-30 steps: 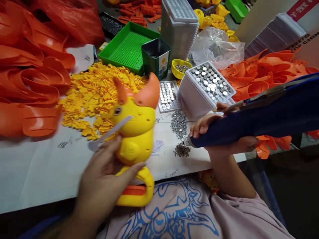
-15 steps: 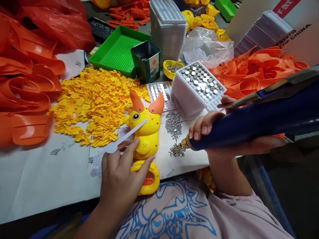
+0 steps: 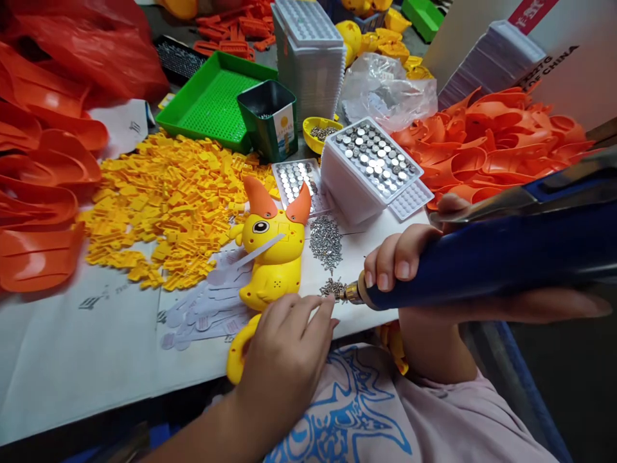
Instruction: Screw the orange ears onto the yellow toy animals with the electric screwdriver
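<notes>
A yellow plastic toy animal point(image 3: 270, 257) with two orange ears lies on the white table, a thin white strip sticking out of its face. My left hand point(image 3: 284, 357) rests over the toy's lower handle part, fingers stretched toward a small heap of dark screws point(image 3: 332, 288). My right hand point(image 3: 409, 257) is wrapped round a blue electric screwdriver point(image 3: 486, 254), whose tip touches that heap. A second pile of shiny screws point(image 3: 325, 239) lies just behind.
Loose yellow clips point(image 3: 168, 199) cover the table's left middle. Orange shells point(image 3: 38, 186) pile at left and at right point(image 3: 486, 154). White trays of button cells point(image 3: 373, 161), a green tray point(image 3: 212, 96), a dark green tin point(image 3: 267, 122), white paper strips point(image 3: 207, 308).
My left hand let go of the white strip and slid right along the toy toward the screws. The screwdriver tip dropped to the dark screw heap. The camera shifted slightly.
</notes>
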The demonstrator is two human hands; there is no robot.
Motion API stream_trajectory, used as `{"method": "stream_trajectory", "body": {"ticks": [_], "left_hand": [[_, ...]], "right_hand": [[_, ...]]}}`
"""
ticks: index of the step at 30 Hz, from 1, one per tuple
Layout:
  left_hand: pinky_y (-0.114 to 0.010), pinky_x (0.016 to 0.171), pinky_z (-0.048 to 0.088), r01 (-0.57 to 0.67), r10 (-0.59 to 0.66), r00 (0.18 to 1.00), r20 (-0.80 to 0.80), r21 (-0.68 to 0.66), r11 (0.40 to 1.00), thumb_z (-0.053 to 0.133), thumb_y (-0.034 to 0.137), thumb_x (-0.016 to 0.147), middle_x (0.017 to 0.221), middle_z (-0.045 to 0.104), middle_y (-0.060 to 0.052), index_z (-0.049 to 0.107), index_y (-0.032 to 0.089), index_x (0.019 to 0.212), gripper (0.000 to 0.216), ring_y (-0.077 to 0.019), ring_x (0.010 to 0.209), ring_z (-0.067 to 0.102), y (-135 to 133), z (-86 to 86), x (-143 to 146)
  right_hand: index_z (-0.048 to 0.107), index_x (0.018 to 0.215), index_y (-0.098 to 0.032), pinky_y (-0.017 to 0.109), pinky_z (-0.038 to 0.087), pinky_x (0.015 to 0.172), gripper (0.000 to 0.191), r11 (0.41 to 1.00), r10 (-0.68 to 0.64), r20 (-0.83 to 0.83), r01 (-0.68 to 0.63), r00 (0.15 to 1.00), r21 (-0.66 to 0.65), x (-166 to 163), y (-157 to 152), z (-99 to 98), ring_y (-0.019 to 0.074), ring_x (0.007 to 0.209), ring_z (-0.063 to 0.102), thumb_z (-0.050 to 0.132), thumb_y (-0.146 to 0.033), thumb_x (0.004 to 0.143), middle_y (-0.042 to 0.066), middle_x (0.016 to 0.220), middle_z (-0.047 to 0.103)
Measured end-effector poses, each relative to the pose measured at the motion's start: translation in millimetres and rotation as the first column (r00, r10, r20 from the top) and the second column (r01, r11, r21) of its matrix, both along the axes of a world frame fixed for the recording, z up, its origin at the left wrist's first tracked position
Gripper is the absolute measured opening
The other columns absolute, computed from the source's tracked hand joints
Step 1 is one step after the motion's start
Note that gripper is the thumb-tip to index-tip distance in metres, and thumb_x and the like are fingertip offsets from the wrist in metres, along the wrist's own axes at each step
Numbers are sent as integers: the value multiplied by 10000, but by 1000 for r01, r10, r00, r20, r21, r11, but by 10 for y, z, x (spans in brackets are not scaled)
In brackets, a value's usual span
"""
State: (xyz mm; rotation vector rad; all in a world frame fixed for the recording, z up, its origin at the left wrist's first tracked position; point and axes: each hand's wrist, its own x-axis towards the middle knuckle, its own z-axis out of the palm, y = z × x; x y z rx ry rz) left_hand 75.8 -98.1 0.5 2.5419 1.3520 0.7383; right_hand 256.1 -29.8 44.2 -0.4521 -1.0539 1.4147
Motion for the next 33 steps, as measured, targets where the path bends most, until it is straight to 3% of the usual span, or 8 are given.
{"method": "stream_trajectory", "body": {"ticks": [2,4,7,14,18,24,33], "left_hand": [[-391,659,501,3,-4,996,-85,-17,1000,587,117,845,920,697,-109,605,83,1097,255,-252,774,602,95,-27,105],[-368,606,499,13,-24,992,-124,-92,996,566,92,840,785,681,-69,640,124,927,118,-235,692,610,162,-50,164],[-347,556,490,19,-39,991,-126,-154,988,559,88,838,664,643,-36,612,164,736,138,-223,615,616,203,-69,185],[-340,532,475,-1,-17,994,-110,-166,986,519,163,896,671,666,-32,659,164,778,184,-226,599,644,256,-44,159],[-318,545,468,-3,-13,996,-87,-182,983,501,183,915,717,676,-32,687,161,900,188,-208,616,645,276,-43,154],[-309,551,429,6,-15,999,-32,-251,968,538,198,894,665,640,-20,627,173,696,218,-192,606,612,284,-55,131],[-307,561,427,8,7,998,61,-243,970,541,201,894,658,608,-25,620,164,699,214,-187,615,599,302,-86,126]], "right_hand": [[673,1116,-293,350,553,523,530,999,1,-54,2,999,53,0,-8,-50,193,544,631,627,-674,751,17,672,657],[645,1190,-288,340,562,519,546,995,-11,-81,19,997,102,-2,-11,-111,185,541,636,606,-654,786,14,680,654],[633,1220,-264,337,569,527,535,991,-16,-79,27,997,130,12,-11,-159,182,555,645,619,-607,809,17,695,652],[622,1210,-264,376,574,555,589,992,-45,-104,57,994,115,105,-8,-118,204,591,646,610,-662,777,34,756,658],[612,1229,-244,383,567,569,589,988,-30,-125,48,992,144,106,-5,-111,209,616,644,577,-654,808,47,774,658],[605,1243,-234,359,550,605,607,994,20,-133,-6,991,108,67,-15,-104,198,632,650,650,-618,775,36,772,660],[604,1246,-231,358,551,593,598,991,14,-158,8,987,137,53,-10,-96,208,642,654,646,-608,784,50,787,678]]}}
